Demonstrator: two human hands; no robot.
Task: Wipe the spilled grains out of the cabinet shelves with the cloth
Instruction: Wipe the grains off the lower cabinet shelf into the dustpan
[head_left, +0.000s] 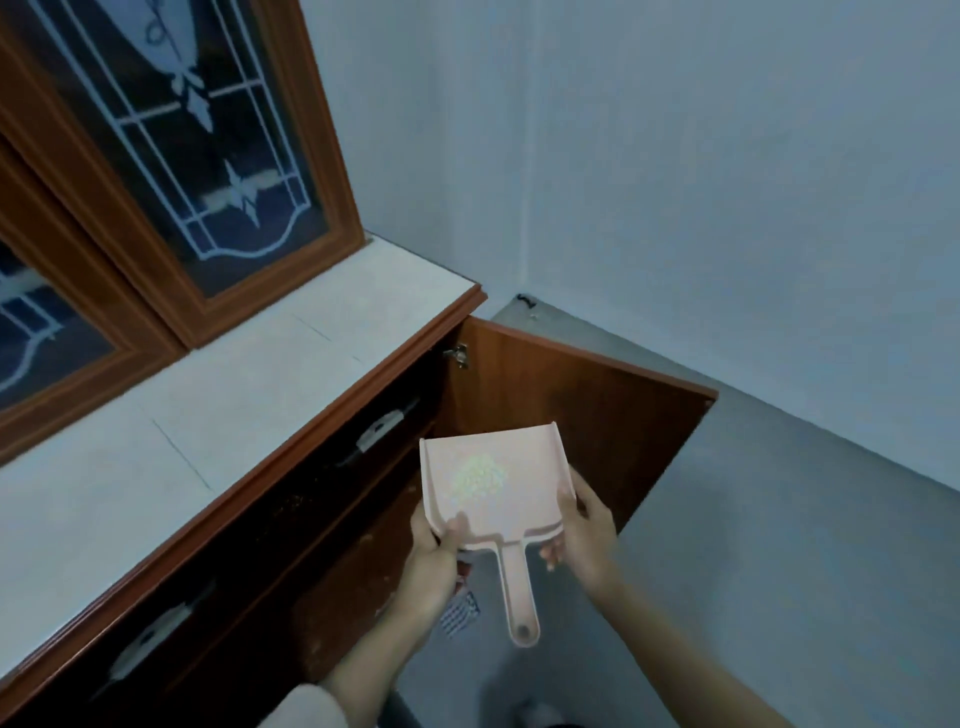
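Note:
A pink dustpan (519, 509) is held level in front of the open lower cabinet, its handle pointing toward me. A small pile of pale yellow grains (477, 477) lies in the middle of its tray. My left hand (434, 564) grips the pan's near left corner, thumb on top. My right hand (584, 532) holds the right wall and rear edge. A checked cloth (461, 613) shows partly below my left hand; what it rests on is hidden. The shelves inside the cabinet (363, 561) are dark.
The brown cabinet door (582, 410) stands swung open to the right, just behind the dustpan. A pale countertop (218, 395) runs above the drawers, with glass-fronted upper doors (218, 156) behind it. Grey floor (779, 545) extends right to the light blue wall.

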